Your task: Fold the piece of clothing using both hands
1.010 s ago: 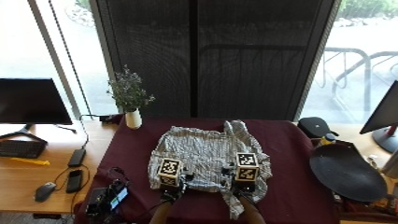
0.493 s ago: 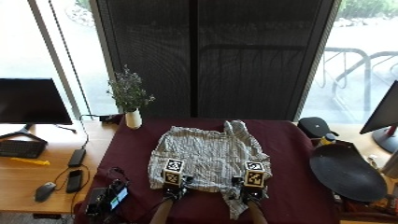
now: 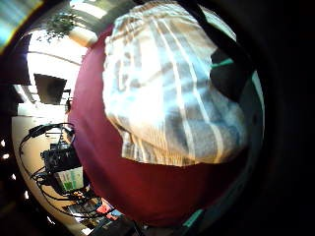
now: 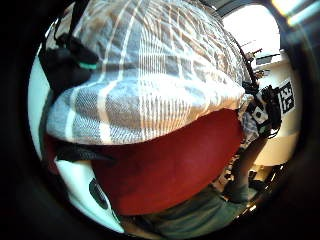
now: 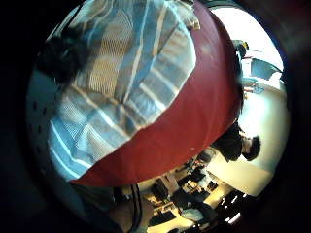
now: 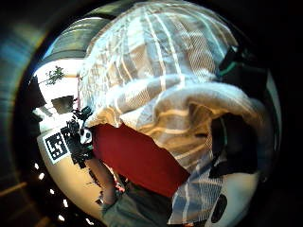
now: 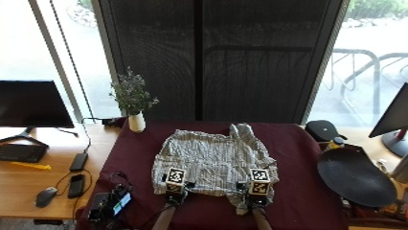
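Striped shirt spread on maroon table, partly rumpled. Near hem pinched by left hand and right hand, set apart at corners so edge is carried evenly, likely for fold away from person.

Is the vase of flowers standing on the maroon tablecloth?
No: in the outside view the white vase stands on the wooden desk, just beyond the maroon tablecloth's far left corner.

Shirt mid-table; vase behind-left; both hands at near hem.
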